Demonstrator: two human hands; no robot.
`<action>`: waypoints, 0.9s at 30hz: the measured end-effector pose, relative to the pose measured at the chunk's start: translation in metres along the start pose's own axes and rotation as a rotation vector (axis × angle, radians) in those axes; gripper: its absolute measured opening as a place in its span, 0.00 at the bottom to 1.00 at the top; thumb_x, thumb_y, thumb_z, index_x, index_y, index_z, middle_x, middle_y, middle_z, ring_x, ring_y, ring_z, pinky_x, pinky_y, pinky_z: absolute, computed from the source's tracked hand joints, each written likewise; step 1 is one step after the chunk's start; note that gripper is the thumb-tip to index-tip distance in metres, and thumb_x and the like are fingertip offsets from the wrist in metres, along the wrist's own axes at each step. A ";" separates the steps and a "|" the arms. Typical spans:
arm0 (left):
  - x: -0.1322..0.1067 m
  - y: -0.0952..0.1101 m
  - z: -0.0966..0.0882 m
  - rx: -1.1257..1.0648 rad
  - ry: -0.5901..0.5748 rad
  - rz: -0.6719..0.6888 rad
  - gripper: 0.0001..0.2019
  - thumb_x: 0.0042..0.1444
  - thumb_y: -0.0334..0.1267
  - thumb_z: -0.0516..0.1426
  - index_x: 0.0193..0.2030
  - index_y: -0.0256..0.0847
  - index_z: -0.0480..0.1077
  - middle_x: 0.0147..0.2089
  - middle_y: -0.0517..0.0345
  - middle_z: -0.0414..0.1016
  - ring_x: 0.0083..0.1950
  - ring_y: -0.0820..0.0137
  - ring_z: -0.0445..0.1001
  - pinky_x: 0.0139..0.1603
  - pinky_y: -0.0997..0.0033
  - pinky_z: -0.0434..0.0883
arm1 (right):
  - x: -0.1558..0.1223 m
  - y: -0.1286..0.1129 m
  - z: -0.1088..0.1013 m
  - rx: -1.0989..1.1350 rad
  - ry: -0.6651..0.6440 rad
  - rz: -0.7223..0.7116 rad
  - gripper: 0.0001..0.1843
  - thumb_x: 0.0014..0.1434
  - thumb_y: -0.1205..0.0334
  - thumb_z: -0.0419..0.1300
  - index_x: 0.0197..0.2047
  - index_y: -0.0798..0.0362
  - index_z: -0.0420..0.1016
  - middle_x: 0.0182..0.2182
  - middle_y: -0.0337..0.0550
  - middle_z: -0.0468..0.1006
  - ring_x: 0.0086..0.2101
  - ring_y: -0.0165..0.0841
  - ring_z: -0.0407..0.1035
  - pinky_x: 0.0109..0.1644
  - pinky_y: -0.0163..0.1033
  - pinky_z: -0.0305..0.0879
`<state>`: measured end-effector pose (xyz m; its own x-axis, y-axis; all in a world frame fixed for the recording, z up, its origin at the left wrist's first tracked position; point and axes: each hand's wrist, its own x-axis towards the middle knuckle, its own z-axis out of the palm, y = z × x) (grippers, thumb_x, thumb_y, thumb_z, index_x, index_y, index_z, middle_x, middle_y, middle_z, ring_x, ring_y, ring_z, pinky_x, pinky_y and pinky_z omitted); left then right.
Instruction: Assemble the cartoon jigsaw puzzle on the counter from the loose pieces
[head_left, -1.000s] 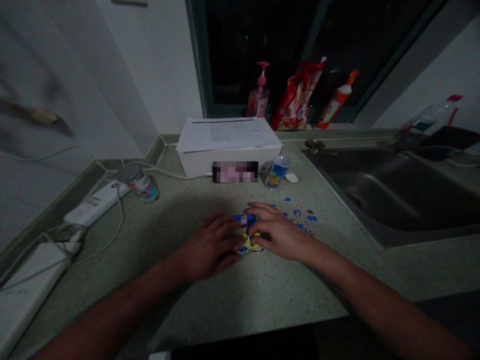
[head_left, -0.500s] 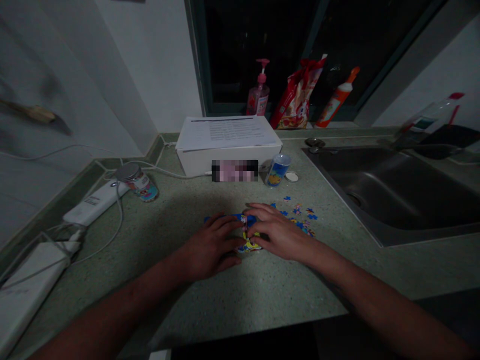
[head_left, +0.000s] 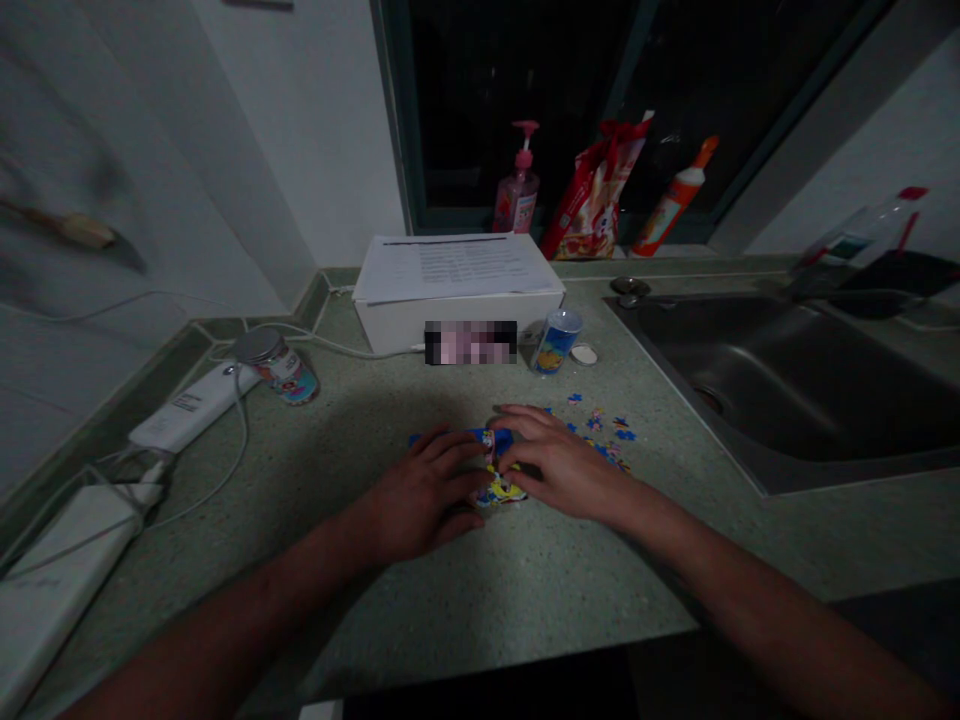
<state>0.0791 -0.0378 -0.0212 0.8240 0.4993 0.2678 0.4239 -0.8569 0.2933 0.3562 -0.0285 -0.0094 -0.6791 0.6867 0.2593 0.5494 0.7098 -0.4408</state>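
A small cluster of blue and yellow jigsaw pieces [head_left: 495, 478] lies on the speckled green surface [head_left: 525, 590], near the middle of its length and closer to the front edge than the back. The person's 2 hands close in on it from opposite sides, the left hand [head_left: 424, 490] from the left and the right hand [head_left: 559, 465] from the right. The fingers [head_left: 450, 450] of both hands are half curled, with their tips on or just beside the cluster and only a narrow gap between the 2 sets. This curl suggests the pieces are being steadied against the surface rather than lifted, though it cannot be told whether either hand pinches a piece. Just beyond the right hand, loose puzzle pieces [head_left: 600, 425] lie spread apart, perhaps so that each one stays in sight. Farther back stand a small blue cup [head_left: 557, 342] and a white box [head_left: 390, 328] topped with printed sheets [head_left: 454, 262], close to the back edge. A stainless steel sink [head_left: 780, 380] is set into the right side of the surface, while a jar [head_left: 277, 367] and a white power strip [head_left: 191, 407] sit by the left edge.
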 end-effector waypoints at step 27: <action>-0.001 -0.040 -0.012 -0.754 0.958 -0.982 0.20 0.67 0.52 0.61 0.60 0.46 0.73 0.61 0.46 0.81 0.68 0.53 0.76 0.76 0.43 0.65 | -0.020 0.063 -0.052 -0.285 0.479 0.292 0.10 0.69 0.57 0.63 0.49 0.48 0.84 0.55 0.54 0.83 0.61 0.53 0.73 0.68 0.68 0.68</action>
<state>0.0568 -0.0031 -0.0224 -0.3128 0.9465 0.0789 0.1105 -0.0463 0.9928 0.4295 0.0102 0.0021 -0.2240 0.8058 0.5482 0.8322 0.4508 -0.3227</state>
